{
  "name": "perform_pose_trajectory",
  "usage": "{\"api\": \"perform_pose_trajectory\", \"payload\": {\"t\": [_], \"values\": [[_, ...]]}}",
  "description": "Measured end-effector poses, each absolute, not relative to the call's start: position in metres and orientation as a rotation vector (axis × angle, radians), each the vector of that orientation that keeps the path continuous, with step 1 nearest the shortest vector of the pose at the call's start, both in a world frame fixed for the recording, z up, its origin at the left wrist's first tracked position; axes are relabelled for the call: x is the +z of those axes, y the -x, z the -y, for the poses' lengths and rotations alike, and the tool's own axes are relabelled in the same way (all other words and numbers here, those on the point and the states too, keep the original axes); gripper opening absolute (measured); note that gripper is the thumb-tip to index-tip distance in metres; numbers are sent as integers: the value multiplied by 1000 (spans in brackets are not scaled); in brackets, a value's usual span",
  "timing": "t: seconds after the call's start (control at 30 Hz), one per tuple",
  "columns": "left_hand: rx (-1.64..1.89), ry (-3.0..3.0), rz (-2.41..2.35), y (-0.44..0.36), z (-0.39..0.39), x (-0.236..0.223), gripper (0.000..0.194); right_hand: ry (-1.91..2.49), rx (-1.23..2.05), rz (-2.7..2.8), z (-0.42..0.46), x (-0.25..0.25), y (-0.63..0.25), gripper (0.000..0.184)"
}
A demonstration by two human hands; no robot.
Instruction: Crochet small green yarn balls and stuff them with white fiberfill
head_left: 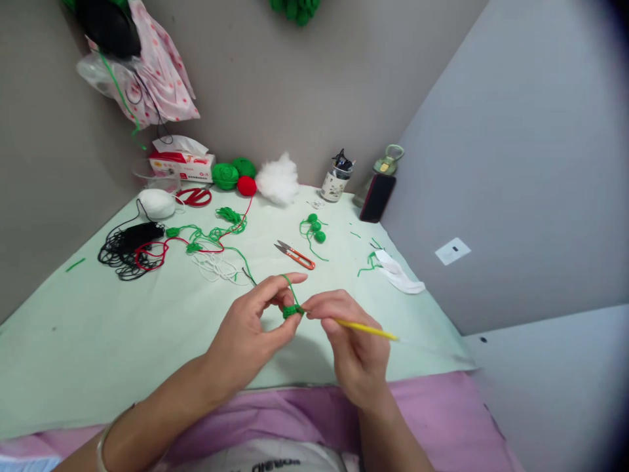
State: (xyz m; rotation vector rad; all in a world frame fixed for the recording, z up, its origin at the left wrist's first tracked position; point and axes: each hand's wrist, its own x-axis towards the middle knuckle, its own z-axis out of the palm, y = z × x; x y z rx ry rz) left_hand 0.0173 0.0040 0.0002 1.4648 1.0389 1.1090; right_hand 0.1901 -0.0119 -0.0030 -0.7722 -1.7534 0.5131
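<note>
Small green yarn piece [291,313] held between two hands

The left hand [246,331] pinches the piece between thumb and fingers above the near part of the surface [142,334], with a green strand [289,286] running up to its raised index finger. The right hand [361,354] pinches a slim yellow-handled tool [368,329] between thumb and fingers, its fingertips close against the piece's edge. Beyond the hands lie orange-handled snips [297,255] and, farther right, three small green balls [315,227]. Black yarn [132,249] lies tangled at the left; white stuffing [278,180] sits near the wall.
</note>
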Motion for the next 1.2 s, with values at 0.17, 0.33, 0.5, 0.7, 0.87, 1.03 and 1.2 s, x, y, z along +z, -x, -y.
{"api": "perform_pose_trajectory", "payload": {"t": [0.17,0.33,0.5,0.7,0.87,1.03,1.2], "values": [[1160,-1612,-1066,-15,-2,-2,41,736,202,1915,16,-6,-185,29],[1140,-1716,-1056,-13,-1,-3,38,733,417,1821,13,-7,-187,25],[1192,-1464,-988,-24,0,-5,42,743,185,1808,11,-17,-183,30],[1091,-862,-696,-33,6,-3,51,863,-338,1759,14,-40,-178,50],[905,-674,-637,-23,-2,4,50,775,233,1622,14,-22,-184,33],[975,-832,-746,-16,-4,5,37,700,769,1293,10,-8,-191,20],[1001,-935,-692,-22,-1,-1,43,694,849,1313,8,-14,-182,17]]}}
